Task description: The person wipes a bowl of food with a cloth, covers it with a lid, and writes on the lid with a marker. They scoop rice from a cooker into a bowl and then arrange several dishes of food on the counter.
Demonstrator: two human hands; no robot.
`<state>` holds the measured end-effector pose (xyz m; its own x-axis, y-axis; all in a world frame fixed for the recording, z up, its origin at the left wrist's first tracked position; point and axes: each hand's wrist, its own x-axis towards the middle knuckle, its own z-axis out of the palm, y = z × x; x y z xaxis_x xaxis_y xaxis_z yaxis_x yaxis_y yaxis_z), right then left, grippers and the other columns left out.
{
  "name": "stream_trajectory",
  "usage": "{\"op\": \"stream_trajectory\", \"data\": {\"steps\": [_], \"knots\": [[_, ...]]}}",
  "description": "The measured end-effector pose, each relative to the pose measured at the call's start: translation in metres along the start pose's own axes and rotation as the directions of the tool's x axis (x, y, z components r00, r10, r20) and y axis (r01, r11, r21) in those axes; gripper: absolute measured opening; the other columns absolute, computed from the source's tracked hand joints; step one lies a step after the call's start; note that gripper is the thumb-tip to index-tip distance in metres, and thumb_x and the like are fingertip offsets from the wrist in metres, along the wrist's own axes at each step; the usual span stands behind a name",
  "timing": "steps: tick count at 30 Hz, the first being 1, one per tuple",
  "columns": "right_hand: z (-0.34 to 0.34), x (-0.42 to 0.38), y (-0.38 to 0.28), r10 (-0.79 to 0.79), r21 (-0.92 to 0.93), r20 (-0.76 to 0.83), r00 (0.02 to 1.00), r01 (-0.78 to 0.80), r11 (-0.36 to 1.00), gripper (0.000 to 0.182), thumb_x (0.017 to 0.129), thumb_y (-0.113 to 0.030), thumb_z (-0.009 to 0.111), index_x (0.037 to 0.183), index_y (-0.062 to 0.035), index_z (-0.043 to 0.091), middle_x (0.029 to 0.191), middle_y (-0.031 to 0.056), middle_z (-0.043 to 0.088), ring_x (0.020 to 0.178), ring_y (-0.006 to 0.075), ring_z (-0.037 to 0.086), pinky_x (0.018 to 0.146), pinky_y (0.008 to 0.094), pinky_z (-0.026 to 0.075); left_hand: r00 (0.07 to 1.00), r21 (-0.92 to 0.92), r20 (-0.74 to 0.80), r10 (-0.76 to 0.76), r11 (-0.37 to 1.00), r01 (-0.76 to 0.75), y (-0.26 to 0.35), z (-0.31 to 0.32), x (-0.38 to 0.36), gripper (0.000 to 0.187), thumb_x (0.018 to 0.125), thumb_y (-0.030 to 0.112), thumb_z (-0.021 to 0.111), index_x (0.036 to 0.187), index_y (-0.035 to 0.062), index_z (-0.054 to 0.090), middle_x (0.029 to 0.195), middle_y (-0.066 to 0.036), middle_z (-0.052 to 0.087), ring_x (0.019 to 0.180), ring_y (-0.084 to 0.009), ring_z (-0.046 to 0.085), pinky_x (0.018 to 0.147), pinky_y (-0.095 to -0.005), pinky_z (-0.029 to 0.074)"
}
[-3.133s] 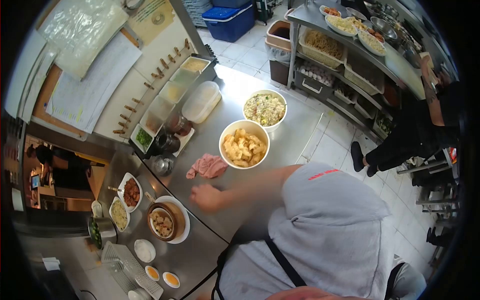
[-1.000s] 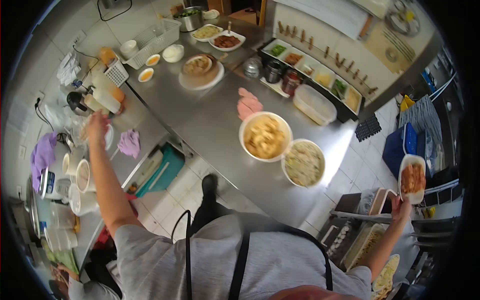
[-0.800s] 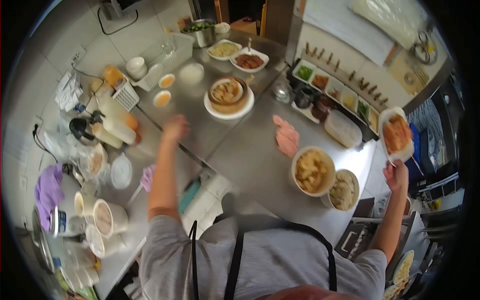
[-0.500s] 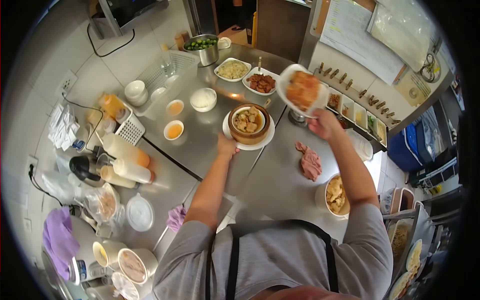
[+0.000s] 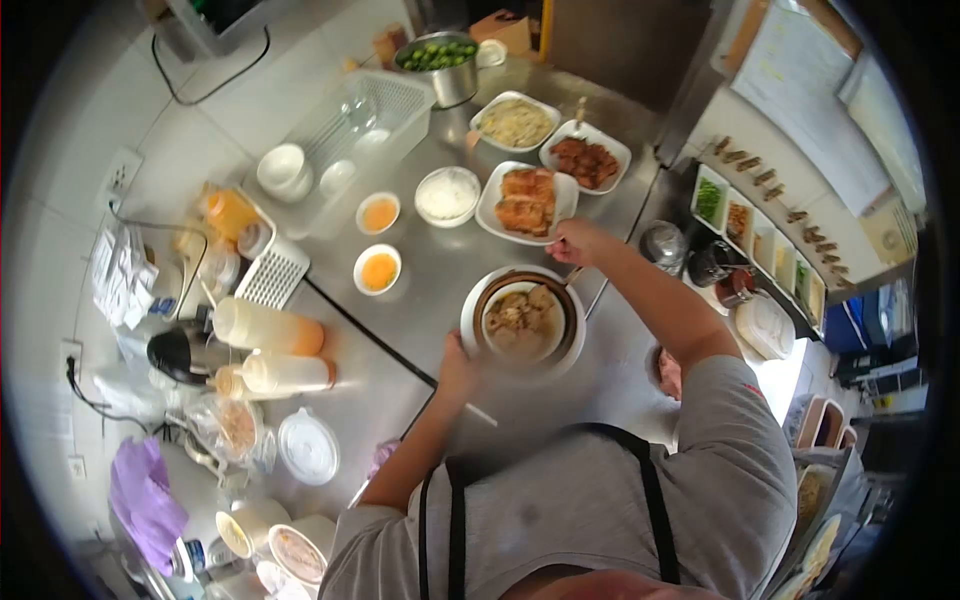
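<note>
My right hand [image 5: 574, 243] grips the near right rim of a white dish [image 5: 527, 203] of orange-red food, which sits level at the table's middle. Beside it are a bowl of rice [image 5: 447, 196], a dish of browned meat [image 5: 586, 158] and a dish of pale chopped food [image 5: 516, 122]. My left hand [image 5: 458, 362] is closed on the left edge of a white plate [image 5: 472, 325] that bears a round wooden steamer [image 5: 570, 330]. Inside the steamer a bowl [image 5: 520, 318] holds meat pieces in broth. My left fingertips are partly hidden and blurred.
Two small bowls of orange sauce [image 5: 378, 270] stand left of the steamer. Squeeze bottles [image 5: 268, 326], a white basket [image 5: 278, 272] and a clear lid [image 5: 308, 447] are farther left. A pot of greens [image 5: 437, 68] stands at the back; a condiment rack [image 5: 755, 242] runs along the right.
My right hand has brought the orange-red dish from the right down beside the browned meat. The plate with the steamer has shifted nearer to my body, and the camera view has moved.
</note>
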<state>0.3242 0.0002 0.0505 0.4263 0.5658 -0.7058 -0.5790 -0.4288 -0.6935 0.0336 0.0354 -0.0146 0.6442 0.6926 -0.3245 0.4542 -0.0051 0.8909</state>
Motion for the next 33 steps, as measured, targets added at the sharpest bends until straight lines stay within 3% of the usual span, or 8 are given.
{"op": "stream_trajectory", "data": {"steps": [8, 12, 16, 19, 21, 26, 30, 33], "knots": [[0.003, 0.022, 0.004, -0.037, 0.005, -0.028, 0.999, 0.037, 0.999, 0.015, 0.072, -0.004, 0.040, 0.087, -0.0018, 0.043, 0.071, 0.0087, 0.050, 0.061, 0.0178, 0.053, 0.055, 0.0320, 0.047, 0.989, -0.078, 0.080, -0.123, 0.989, 0.129, 0.024, -0.005, 0.001, 0.048, 0.078, 0.005, 0.046, 0.117, 0.0029, 0.019, 0.071, -0.013, 0.053, 0.044, -0.0164, 0.053, 0.038, -0.0260, 0.045], [0.002, 0.039, 0.002, -0.070, 0.070, -0.017, 0.997, 0.071, 0.995, 0.019, 0.072, -0.002, 0.040, 0.091, -0.0012, 0.041, 0.076, 0.0104, 0.051, 0.061, 0.0184, 0.053, 0.057, 0.0331, 0.047, 0.980, -0.051, -0.092, -0.179, 0.983, 0.175, 0.052, -0.050, 0.014, 0.042, 0.079, 0.014, 0.048, 0.115, 0.0020, 0.031, 0.068, -0.009, 0.054, 0.047, -0.0151, 0.053, 0.043, -0.0256, 0.044], [0.005, 0.042, -0.002, -0.047, 0.111, -0.032, 0.998, 0.051, 0.993, 0.020, 0.071, -0.001, 0.040, 0.091, -0.0007, 0.040, 0.077, 0.0118, 0.051, 0.062, 0.0196, 0.053, 0.058, 0.0336, 0.048, 0.759, 0.282, -0.516, 0.397, 0.915, -0.287, 0.082, -0.122, 0.073, 0.027, 0.077, 0.020, 0.051, 0.095, -0.0001, 0.050, 0.072, -0.015, 0.056, 0.065, -0.0266, 0.055, 0.060, -0.0333, 0.043], [0.005, 0.049, -0.003, -0.062, 0.126, -0.028, 0.998, 0.065, 0.990, 0.019, 0.072, -0.001, 0.041, 0.091, -0.0010, 0.041, 0.077, 0.0119, 0.051, 0.062, 0.0201, 0.053, 0.058, 0.0340, 0.048, 0.573, 0.479, -0.592, 0.567, 0.819, -0.315, 0.119, -0.180, 0.141, 0.023, 0.079, 0.021, 0.046, 0.089, 0.0014, 0.052, 0.081, -0.018, 0.057, 0.078, -0.0345, 0.054, 0.066, -0.0401, 0.042], [0.001, 0.051, -0.001, -0.086, 0.134, -0.004, 0.996, 0.085, 0.987, 0.018, 0.072, -0.002, 0.042, 0.091, -0.0014, 0.041, 0.076, 0.0115, 0.051, 0.062, 0.0201, 0.053, 0.059, 0.0345, 0.048, 0.529, 0.612, -0.590, 0.611, 0.765, -0.201, 0.113, -0.215, 0.202, 0.026, 0.074, 0.019, 0.050, 0.092, 0.0010, 0.054, 0.077, -0.018, 0.058, 0.072, -0.0282, 0.057, 0.064, -0.0344, 0.044], [0.010, 0.050, -0.011, -0.051, 0.186, -0.097, 0.994, 0.069, 0.980, 0.019, 0.073, -0.003, 0.042, 0.092, -0.0010, 0.042, 0.077, 0.0105, 0.051, 0.061, 0.0194, 0.053, 0.059, 0.0344, 0.048, 0.920, 0.746, -0.362, 0.153, 0.639, 0.188, 0.083, -0.262, 0.310, 0.045, 0.064, 0.031, 0.059, 0.098, 0.0016, 0.056, 0.096, -0.022, 0.055, 0.097, -0.0301, 0.050, 0.083, -0.0351, 0.039], [0.004, 0.055, -0.016, -0.032, 0.180, -0.129, 0.991, 0.055, 0.982, 0.019, 0.074, -0.004, 0.041, 0.093, -0.0011, 0.042, 0.077, 0.0097, 0.051, 0.060, 0.0185, 0.053, 0.059, 0.0344, 0.048, 0.950, 0.837, -0.262, 0.169, 0.531, 0.136, -0.003, -0.291, 0.411, 0.034, 0.069, 0.024, 0.056, 0.098, 0.0065, 0.058, 0.103, -0.015, 0.054, 0.096, -0.0273, 0.051, 0.081, -0.0340, 0.042], [0.003, 0.053, -0.022, -0.053, 0.175, -0.173, 0.983, 0.084, 0.981, 0.019, 0.075, -0.006, 0.041, 0.094, -0.0013, 0.042, 0.076, 0.0091, 0.051, 0.059, 0.0182, 0.053, 0.060, 0.0346, 0.048, 0.963, 0.903, -0.257, 0.080, 0.376, 0.210, 0.078, -0.270, 0.333, 0.042, 0.060, 0.027, 0.064, 0.092, 0.0003, 0.059, 0.099, -0.017, 0.055, 0.095, -0.0277, 0.052, 0.078, -0.0344, 0.043]]}}
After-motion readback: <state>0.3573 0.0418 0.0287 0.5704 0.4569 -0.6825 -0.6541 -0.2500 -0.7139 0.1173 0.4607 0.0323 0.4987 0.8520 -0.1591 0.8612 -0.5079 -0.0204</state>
